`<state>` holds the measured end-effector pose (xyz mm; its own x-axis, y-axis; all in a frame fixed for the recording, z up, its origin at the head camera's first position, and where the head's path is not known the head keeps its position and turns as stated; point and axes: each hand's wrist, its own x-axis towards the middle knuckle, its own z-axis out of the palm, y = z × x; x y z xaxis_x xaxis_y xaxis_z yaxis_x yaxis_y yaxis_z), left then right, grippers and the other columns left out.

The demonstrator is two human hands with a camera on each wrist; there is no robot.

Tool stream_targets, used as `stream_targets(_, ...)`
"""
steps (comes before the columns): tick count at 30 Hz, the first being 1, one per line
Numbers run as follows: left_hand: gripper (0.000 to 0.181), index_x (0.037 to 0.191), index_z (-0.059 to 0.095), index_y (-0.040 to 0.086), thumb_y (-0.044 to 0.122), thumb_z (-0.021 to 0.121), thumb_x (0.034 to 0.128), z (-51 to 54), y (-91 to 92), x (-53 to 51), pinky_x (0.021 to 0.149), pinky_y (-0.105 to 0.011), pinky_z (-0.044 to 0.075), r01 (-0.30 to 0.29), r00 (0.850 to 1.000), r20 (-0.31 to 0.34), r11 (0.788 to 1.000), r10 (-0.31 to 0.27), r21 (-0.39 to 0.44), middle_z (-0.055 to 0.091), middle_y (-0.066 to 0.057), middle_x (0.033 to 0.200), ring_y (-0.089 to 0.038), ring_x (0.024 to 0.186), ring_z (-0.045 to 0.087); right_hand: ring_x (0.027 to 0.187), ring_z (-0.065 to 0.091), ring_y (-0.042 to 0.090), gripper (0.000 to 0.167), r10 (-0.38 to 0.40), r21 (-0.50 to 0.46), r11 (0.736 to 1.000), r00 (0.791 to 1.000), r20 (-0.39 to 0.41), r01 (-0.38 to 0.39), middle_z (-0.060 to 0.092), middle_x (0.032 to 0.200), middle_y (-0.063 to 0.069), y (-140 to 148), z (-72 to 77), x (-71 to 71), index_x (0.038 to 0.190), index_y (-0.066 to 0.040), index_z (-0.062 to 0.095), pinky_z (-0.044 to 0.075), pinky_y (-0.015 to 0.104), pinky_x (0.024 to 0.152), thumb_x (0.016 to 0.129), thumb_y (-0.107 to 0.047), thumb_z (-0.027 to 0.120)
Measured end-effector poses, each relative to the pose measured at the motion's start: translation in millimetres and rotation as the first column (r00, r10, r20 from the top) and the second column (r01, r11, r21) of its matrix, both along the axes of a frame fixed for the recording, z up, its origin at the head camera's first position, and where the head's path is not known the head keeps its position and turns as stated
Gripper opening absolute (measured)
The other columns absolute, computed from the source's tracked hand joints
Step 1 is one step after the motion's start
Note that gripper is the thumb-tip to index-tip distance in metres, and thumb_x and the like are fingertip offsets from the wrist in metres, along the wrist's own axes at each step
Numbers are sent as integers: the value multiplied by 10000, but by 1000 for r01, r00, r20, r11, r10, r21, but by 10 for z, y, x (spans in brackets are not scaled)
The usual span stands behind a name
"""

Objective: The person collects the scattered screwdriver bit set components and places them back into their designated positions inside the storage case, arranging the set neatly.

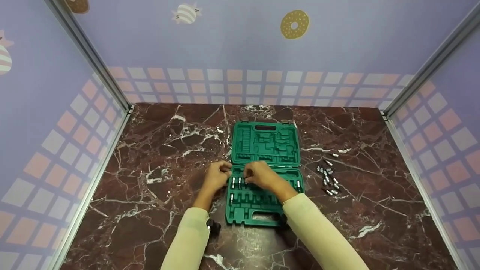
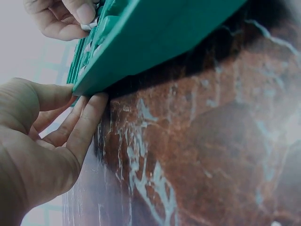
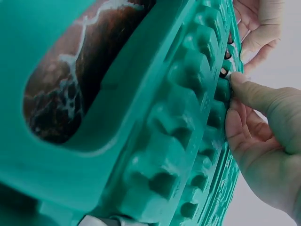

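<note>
A green plastic socket case [image 1: 234, 215] lies unfolded on the table, its moulded lid [image 1: 245, 142] flat towards the back. My left hand [image 1: 216, 175] pinches the case's left edge, thumb above and fingers beneath in the left wrist view. Over the upper row of slots, my right hand [image 1: 262, 175] pinches a small silver socket [image 2: 89, 24], mostly covered by the fingertips. Left of it, two silver-and-black sockets [image 1: 236, 182] sit in that row. Another socket [image 1: 231, 198] fills the leftmost slot of the lower row, and one socket [image 1: 298, 183] sits at the right side.
A loose pile of several small sockets [image 1: 327, 176] lies on the dark red marbled table [image 1: 168, 210], right of the case. Patterned purple walls [image 1: 240, 45] enclose the table at the back and both sides. The case has a handle cutout [image 3: 56, 94] along its front.
</note>
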<state>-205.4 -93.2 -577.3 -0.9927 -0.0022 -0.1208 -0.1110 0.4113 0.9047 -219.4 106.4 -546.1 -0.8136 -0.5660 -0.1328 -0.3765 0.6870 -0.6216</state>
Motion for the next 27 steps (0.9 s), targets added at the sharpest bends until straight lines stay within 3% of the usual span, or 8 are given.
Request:
stream_targets(8, 178, 1092, 749, 18, -32, 683, 934, 5, -5, 7, 574, -332, 569, -3, 1000, -4, 1000, 3, -12, 719, -158, 998, -234, 828, 678, 789, 657, 186, 72, 11, 53, 999, 999, -35, -9, 719, 894, 58, -65, 16, -16, 903, -93, 712, 562, 370, 711, 916, -99, 783)
stream_targets(16, 182, 1090, 749, 10, -38, 682, 928, 7, 6, 8, 581, -332, 575, -3, 1000, -8, 1000, 2, -7, 716, -158, 992, -234, 839, 672, 891, 620, 234, 180, -1, 39, 999, 998, -60, 3, 652, 961, 99, -43, -4, -28, 991, -60, 699, 552, 402, 768, 880, -127, 824)
stream_targets(27, 188, 1089, 753, 16, -42, 683, 925, 30, 13, -10, 608, -344, 596, -2, 1000, 7, 1000, 2, -12, 720, -159, 994, -246, 861, 680, 895, 643, 236, 187, -63, 37, 997, 998, 15, 63, 679, 980, 96, -48, 0, -71, 961, -83, 692, 561, 413, 790, 860, -128, 843)
